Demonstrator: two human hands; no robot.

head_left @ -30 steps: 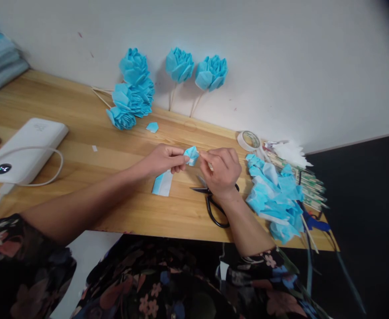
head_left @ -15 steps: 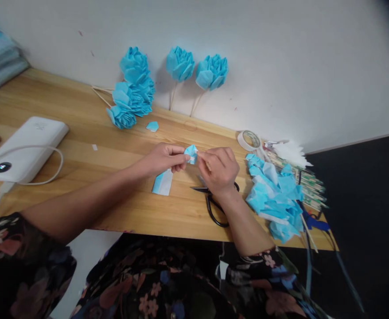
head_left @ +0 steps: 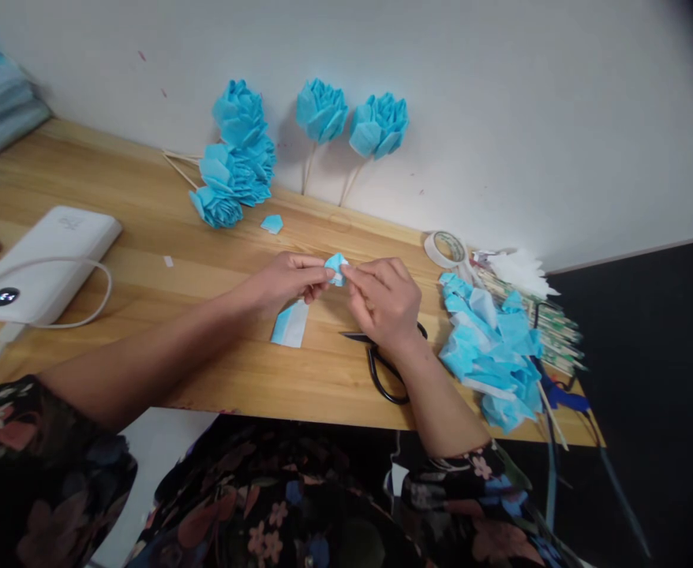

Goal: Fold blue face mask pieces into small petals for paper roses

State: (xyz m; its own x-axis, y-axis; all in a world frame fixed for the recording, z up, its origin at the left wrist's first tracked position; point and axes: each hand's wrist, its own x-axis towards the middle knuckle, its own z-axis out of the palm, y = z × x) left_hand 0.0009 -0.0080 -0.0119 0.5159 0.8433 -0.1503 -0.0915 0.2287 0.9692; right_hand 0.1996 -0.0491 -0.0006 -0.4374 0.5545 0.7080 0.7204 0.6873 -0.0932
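Between both hands, above the middle of the table, is a small folded blue petal (head_left: 335,267) with white patches. My left hand (head_left: 296,278) pinches its left side between thumb and fingers. The fingertips of my right hand (head_left: 385,300) close on its right side. Below my left hand lies a blue-and-white strip (head_left: 290,325). Black scissors (head_left: 387,379) rest under my right wrist, partly hidden by it. A separate folded blue petal (head_left: 271,224) lies farther back on the table.
Blue paper-like flowers on sticks (head_left: 237,170) lie at the back; two more flowers (head_left: 321,110) lean on the wall. To the right are a tape roll (head_left: 444,249), crumpled blue material (head_left: 492,347) and bundled sticks (head_left: 560,339). A white power bank (head_left: 68,244) with a cable sits left.
Both hands have shifted slightly with the petal, which now looks more folded over. My right fingertips press closer against it. Everything else stays in place.
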